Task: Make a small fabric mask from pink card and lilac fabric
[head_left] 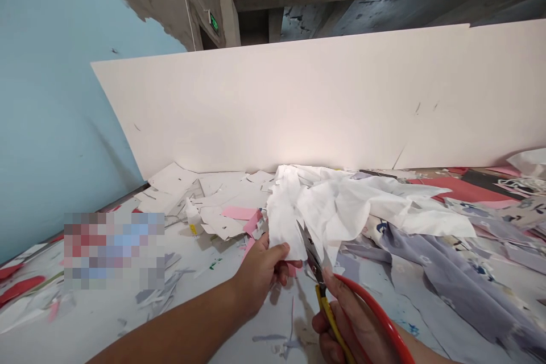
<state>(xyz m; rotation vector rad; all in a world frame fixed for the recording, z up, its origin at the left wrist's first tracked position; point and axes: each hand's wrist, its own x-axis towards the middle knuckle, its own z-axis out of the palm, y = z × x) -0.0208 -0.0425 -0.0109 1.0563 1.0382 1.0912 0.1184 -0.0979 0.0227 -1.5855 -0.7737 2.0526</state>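
White cloth (341, 205) lies on table (187, 280); we judge it light, limp. Left hand (260, 266) pinches near edge between fingers (good hold, beside blades); right hand (347, 315) fingers wrap scissors (314, 268), perhaps loosely.

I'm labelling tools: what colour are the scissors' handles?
Red and yellow handles, clearest in the head view.

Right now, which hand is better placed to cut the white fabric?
Probably the right hand: it already grips the scissors, whose blades point away from the person at the white fabric. The left hand is occupied, pinching the fabric's near edge.
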